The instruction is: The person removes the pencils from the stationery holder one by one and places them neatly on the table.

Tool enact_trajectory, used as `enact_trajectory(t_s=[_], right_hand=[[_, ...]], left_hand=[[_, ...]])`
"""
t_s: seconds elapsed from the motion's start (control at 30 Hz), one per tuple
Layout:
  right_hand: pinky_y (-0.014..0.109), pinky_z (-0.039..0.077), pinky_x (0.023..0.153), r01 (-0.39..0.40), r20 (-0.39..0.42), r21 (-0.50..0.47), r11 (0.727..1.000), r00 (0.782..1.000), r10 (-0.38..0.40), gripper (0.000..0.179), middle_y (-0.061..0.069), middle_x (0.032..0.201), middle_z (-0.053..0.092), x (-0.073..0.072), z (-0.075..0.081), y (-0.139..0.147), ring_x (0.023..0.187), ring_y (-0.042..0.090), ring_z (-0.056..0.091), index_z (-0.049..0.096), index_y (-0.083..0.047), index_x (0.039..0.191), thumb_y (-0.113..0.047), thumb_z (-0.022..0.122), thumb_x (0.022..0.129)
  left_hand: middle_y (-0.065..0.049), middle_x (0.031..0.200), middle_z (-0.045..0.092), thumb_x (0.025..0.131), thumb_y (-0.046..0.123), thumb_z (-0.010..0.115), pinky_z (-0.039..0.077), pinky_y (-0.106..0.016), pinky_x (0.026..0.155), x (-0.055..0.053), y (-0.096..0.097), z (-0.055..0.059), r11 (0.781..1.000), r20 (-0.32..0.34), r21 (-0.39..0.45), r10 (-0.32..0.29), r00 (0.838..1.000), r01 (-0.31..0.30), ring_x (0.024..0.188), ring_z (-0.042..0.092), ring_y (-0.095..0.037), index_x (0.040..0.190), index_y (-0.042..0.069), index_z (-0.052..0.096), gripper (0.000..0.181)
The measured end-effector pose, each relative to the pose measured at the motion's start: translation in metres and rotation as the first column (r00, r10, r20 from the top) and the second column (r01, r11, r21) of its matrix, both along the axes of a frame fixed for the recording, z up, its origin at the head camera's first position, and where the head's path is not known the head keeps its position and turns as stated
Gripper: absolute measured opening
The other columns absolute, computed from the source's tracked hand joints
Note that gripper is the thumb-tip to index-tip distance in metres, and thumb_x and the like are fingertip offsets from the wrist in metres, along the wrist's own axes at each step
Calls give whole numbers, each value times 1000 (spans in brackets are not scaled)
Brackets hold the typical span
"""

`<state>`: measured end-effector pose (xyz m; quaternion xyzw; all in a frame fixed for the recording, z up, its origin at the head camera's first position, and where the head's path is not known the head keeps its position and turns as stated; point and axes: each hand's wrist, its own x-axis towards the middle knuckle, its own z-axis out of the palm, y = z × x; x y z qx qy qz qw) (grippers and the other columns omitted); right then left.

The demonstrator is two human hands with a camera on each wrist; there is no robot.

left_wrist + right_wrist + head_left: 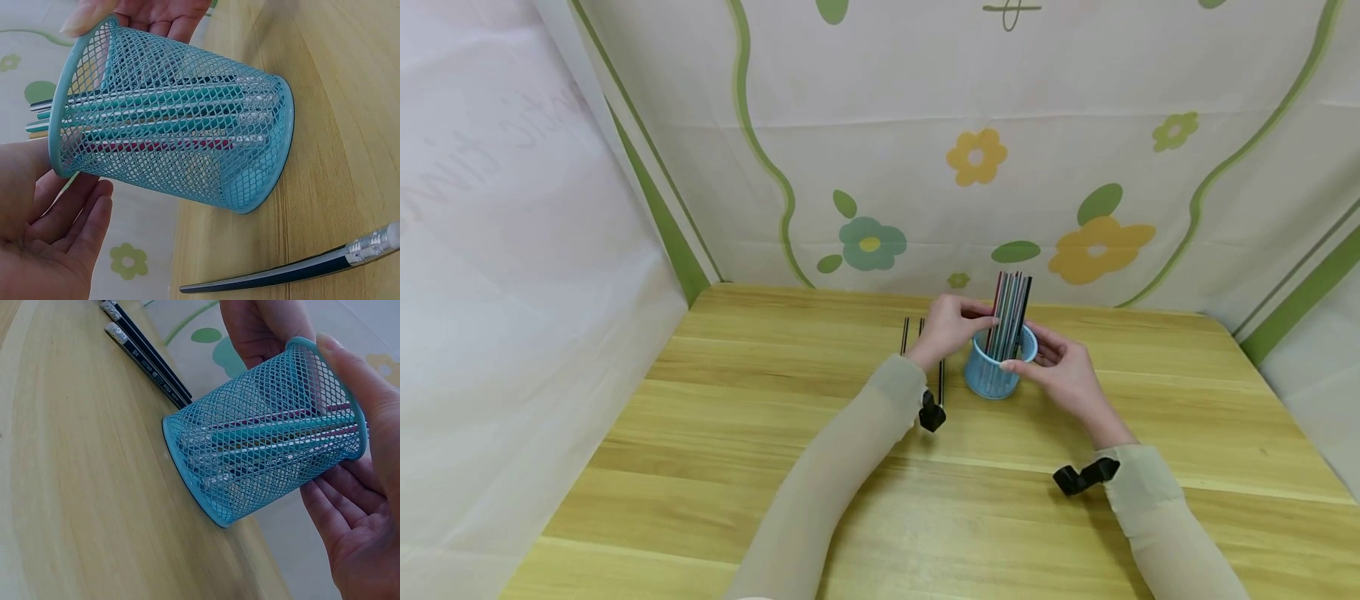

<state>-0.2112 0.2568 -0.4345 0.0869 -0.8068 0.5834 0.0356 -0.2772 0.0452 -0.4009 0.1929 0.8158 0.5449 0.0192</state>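
The left hand (951,327) reaches over the left side of the cup's rim, with thumb and forefinger pinching at the left side of the bundle of pencils (1011,304); how many pencils they grip is hard to make out, since the tips are partly hidden. Its other fingers curl loosely outside the cup. The right hand (1063,371) holds the opposite side of the light-blue wire-mesh pencil cup (981,377), its thumb on the near side of the rim and its fingers round behind.

The cup stands upright on the wood-grain table (1037,517), and the bundle rises well above its rim. Through the mesh, green, red and dark barrels show, with their silver ferrules down by the base.

Left of the cup, three black pencils (942,383) lie on the table, partly covered by the left hand and wrist. In the left wrist view, one shows a silver ferrule and white eraser; two more lie close together in the right wrist view.

Both arms wear beige sleeves (842,467), with a small black device (1084,477) at each wrist. Behind the table hangs white fabric (880,158) printed with orange, teal and green flowers.
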Motion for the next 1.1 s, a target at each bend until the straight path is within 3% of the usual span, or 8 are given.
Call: enact_trajectory(t_s=[0.3, 0.73, 1.1], right_hand=[[16, 50, 93, 8, 15, -6, 1000, 1000, -8, 78, 19, 147, 52, 0, 1, 0, 130, 33, 55, 45, -4, 153, -19, 84, 88], [15, 50, 92, 0, -11, 10, 1000, 1000, 0, 77, 21, 146, 52, 0, 1, 0, 129, 36, 55, 44, -2, 153, -17, 84, 88], [15, 50, 92, 15, -2, 9, 1000, 1000, -15, 78, 20, 146, 52, -1, 0, 0, 129, 34, 55, 45, -3, 152, -20, 85, 87]], left_hand=[[5, 98, 73, 94, 21, 77, 56, -20, 72, 1, 0, 4, 1000, 3, 16, 12, 1000, -12, 84, 65, -6, 107, 9, 80, 17], [10, 97, 72, 96, 26, 75, 56, -21, 73, 3, -2, 15, 1000, -3, -9, -14, 1000, 14, 86, 64, -5, 112, 12, 79, 21], [10, 96, 72, 95, 21, 77, 57, -21, 74, 8, -6, 23, 997, -29, 72, 9, 1000, -7, 87, 65, -5, 110, 11, 79, 19]])
